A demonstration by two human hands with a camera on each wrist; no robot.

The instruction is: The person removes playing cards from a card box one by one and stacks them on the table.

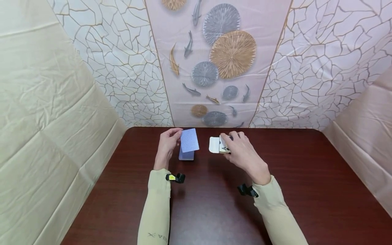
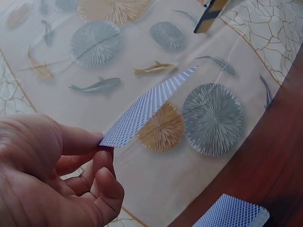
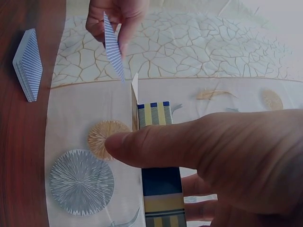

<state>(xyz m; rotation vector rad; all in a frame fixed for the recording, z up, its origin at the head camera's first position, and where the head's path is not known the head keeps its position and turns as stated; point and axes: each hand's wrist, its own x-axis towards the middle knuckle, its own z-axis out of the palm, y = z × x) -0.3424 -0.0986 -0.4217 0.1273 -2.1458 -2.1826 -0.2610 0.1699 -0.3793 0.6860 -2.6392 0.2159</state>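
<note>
In the head view my left hand (image 1: 166, 146) pinches the edge of one blue-backed playing card (image 1: 189, 140) between thumb and fingers. The left wrist view shows this card (image 2: 147, 111) bowed slightly and raised off the table. Below it a deck of playing cards (image 1: 186, 156), blue backs up, lies on the table. My right hand (image 1: 243, 154) grips a card box (image 3: 162, 182) patterned in dark blue and gold. Its white flap (image 1: 214, 145) hangs out toward the left, and a card face marked A (image 1: 224, 148) shows beside it. My fingers hide much of the box.
The dark reddish-brown table (image 1: 208, 211) ends at the back against a hanging cloth (image 1: 183, 98) printed with fish and round shapes. Pale cloth (image 1: 61, 136) stands along the left, with more (image 1: 364, 129) on the right.
</note>
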